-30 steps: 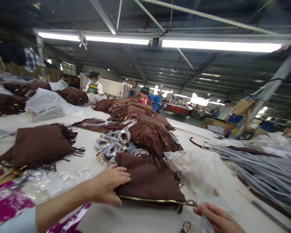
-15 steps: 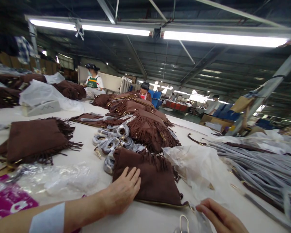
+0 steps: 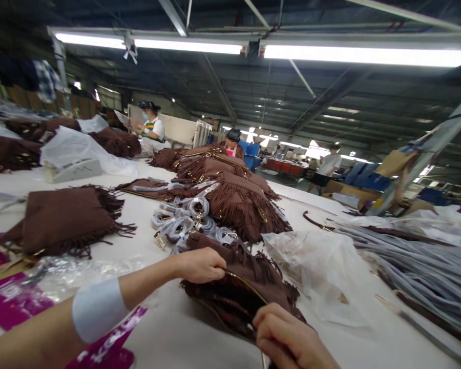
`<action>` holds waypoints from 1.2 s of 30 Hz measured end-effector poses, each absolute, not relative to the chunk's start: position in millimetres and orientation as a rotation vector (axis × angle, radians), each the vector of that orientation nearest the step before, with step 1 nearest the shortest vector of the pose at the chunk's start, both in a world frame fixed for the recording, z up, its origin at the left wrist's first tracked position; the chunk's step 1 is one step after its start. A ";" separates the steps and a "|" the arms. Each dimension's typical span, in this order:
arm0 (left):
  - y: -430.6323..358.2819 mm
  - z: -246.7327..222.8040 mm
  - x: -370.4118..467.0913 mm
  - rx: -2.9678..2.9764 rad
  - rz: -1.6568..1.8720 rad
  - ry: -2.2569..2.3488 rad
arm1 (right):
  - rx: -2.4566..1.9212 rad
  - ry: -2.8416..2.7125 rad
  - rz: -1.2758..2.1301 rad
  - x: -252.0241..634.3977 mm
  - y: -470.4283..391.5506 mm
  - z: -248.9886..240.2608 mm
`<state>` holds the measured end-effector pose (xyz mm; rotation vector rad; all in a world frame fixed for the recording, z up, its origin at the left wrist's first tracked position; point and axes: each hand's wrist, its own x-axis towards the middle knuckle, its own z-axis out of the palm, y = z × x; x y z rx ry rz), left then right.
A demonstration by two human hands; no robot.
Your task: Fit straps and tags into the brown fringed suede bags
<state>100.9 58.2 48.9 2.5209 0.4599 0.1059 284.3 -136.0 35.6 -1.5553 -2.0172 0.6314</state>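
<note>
A brown fringed bag (image 3: 261, 271) lies in front of me with its zipped mouth spread apart, so its dark inside shows. My left hand (image 3: 203, 265) is closed on the upper edge of that mouth, beside the gold zipper (image 3: 246, 282). At the mouth's near right end, my right hand (image 3: 288, 333) has its fingers curled against the bag's edge; what is between those fingertips is partly hidden. Just behind the bag are several coiled straps (image 3: 192, 218) in grey wrapping with gold clasps.
More brown fringed bags (image 3: 238, 200) are heaped farther back; another bag (image 3: 65, 218) lies left. Clear plastic (image 3: 88, 271) and a purple package (image 3: 7, 297) are near my left arm. To the right are a translucent bag (image 3: 318, 271) and long grey-wrapped straps (image 3: 418, 261). Co-workers are beyond.
My left hand has gone from lying flat on the bag to gripping its edge. The bag's mouth has opened towards me. My right hand has moved left onto the bag.
</note>
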 end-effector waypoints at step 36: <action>75.2 -25.8 124.6 1.291 0.570 0.848 | -1.291 -1.198 1.293 249.9 -58.8 -15.3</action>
